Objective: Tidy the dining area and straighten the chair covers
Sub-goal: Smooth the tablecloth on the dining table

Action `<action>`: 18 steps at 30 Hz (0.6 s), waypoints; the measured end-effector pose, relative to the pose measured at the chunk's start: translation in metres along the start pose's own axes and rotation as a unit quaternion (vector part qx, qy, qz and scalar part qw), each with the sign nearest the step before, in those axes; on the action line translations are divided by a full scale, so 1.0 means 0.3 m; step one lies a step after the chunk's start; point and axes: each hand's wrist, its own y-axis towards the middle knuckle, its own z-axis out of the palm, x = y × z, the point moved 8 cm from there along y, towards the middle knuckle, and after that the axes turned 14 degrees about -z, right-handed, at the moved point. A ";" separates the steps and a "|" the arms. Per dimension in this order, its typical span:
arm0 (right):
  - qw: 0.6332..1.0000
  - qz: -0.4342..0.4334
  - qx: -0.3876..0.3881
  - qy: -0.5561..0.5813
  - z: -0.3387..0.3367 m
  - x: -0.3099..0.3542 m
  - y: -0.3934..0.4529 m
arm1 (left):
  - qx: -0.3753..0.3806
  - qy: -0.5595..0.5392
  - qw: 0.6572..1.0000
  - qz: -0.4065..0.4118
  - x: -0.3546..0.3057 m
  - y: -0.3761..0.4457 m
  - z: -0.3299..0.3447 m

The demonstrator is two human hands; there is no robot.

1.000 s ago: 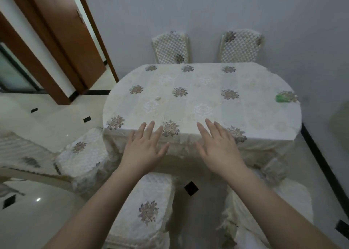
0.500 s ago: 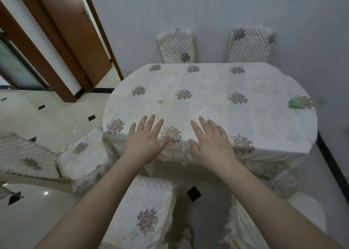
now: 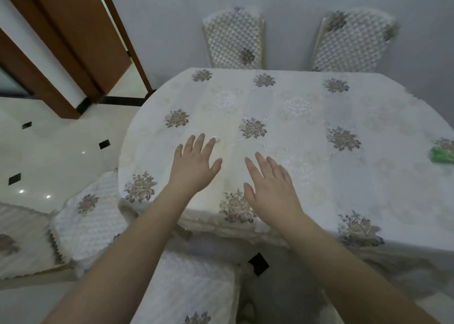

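Note:
An oval table fills the middle, draped in a white tablecloth (image 3: 307, 132) with grey-brown flower motifs. My left hand (image 3: 194, 164) lies flat on the cloth near the front edge, fingers straight and spread. My right hand (image 3: 270, 183) lies flat beside it, a little nearer to me, fingers straight. Neither hand holds anything. Quilted white covers sit on two chair backs (image 3: 234, 39) (image 3: 353, 41) behind the table, on a chair seat (image 3: 91, 215) at the left, and on another seat (image 3: 186, 289) just below my arms.
A small green object (image 3: 442, 155) lies on the cloth at the right edge of view. A grey wall runs close behind the far chairs. A brown wooden door (image 3: 81, 31) stands at the upper left. White tiled floor (image 3: 49, 156) with black insets spreads left.
Both hands have slid forward from the front edge onto the tabletop, staying flat. The view has moved closer to the table.

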 end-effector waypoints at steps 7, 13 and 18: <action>0.999 0.027 0.031 0.013 0.166 -0.123 0.242 | 0.045 0.023 0.998 0.035 -0.029 0.353 0.300; 0.998 0.043 0.044 0.015 0.249 -0.213 0.309 | 0.121 0.037 0.992 0.027 -0.033 0.508 0.559; 0.997 0.053 0.058 0.010 0.293 -0.266 0.318 | 0.134 0.019 0.991 0.014 -0.034 0.624 0.644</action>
